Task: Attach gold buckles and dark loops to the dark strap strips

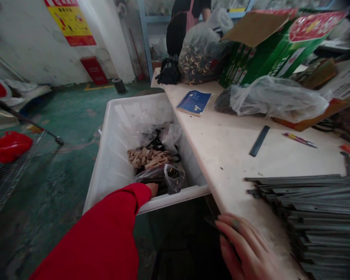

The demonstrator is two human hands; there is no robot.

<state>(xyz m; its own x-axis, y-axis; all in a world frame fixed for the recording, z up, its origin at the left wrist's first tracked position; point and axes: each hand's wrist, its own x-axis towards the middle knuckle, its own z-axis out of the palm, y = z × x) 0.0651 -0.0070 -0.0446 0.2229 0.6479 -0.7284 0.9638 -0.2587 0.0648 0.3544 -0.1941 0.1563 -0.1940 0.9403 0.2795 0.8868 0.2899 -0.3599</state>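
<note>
My left hand [153,189], in a red sleeve, reaches down into a white plastic bin [113,155] beside the table. Only a bit of the hand shows over the bin's rim; its fingers are hidden among clear plastic bags [170,177] holding small dark parts. A heap of beige pieces [147,157] lies just beyond it. My right hand [245,245] rests on the near edge of the pale table [227,147], fingers curled over a thin dark strip at the edge. A large stack of dark flat strips [315,210] lies to its right.
On the table lie a blue booklet [194,102], a single dark strip [259,140], a pen [300,140], filled plastic bags [275,97] and a green carton [268,50]. Another person [186,23] stands at the far end. A wire cart with red bags [6,147] stands on the left.
</note>
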